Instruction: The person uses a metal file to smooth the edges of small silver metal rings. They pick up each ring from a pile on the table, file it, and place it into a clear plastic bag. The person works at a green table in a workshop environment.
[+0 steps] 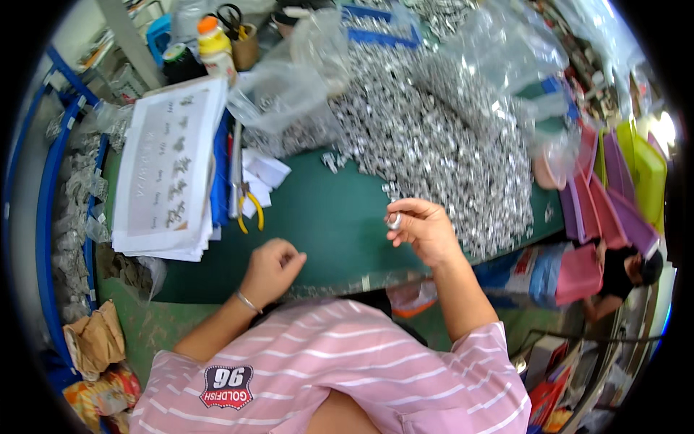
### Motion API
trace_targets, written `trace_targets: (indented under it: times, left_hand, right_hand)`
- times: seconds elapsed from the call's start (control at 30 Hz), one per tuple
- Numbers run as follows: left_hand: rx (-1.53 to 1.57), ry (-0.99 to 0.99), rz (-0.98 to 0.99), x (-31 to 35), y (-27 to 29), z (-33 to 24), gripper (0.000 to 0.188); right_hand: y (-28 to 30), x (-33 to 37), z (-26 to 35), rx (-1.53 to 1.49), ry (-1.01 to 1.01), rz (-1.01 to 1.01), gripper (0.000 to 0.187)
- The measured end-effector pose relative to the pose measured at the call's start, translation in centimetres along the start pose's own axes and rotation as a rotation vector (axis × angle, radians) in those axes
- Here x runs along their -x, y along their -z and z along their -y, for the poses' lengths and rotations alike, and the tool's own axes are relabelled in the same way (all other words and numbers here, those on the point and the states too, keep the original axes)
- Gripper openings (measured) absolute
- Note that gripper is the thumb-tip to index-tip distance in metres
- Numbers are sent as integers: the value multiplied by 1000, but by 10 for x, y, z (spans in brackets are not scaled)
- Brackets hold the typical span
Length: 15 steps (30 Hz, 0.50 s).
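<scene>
My right hand (428,233) is over the front of the green table (311,206), at the near edge of a wide heap of small silvery metal parts (434,137). Between its thumb and fingers it pinches one small shiny metal part (394,221). My left hand (270,272) is at the table's front edge, loosely curled with the thumb toward the right. Its fingertips are hidden, so I cannot see whether anything is in them. A few loose metal parts (331,160) lie left of the heap.
Yellow-handled pliers (249,208) and a stack of papers (163,173) lie at the left. Clear plastic bags (285,98) are behind. A blue tray (382,27) of parts stands at the back. Coloured plastic bins (614,184) and another person (618,278) are at the right.
</scene>
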State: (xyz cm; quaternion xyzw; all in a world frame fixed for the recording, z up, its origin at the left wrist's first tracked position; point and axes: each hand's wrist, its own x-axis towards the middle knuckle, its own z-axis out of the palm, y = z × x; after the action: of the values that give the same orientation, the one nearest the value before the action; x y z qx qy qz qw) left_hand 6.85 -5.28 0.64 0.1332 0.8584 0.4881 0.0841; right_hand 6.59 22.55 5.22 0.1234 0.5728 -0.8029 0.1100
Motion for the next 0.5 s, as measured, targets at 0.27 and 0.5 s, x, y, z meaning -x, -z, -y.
trace_targets:
  times: [0.27,0.5]
  left_hand:
    - [-63,-231,-159,4,-9,3,14]
    - [83,-170,-97,7,-7,17,17]
  right_hand:
    - [-43,-72,38,78,0,152,13]
    - [-80,-107,42,560,422,188,11]
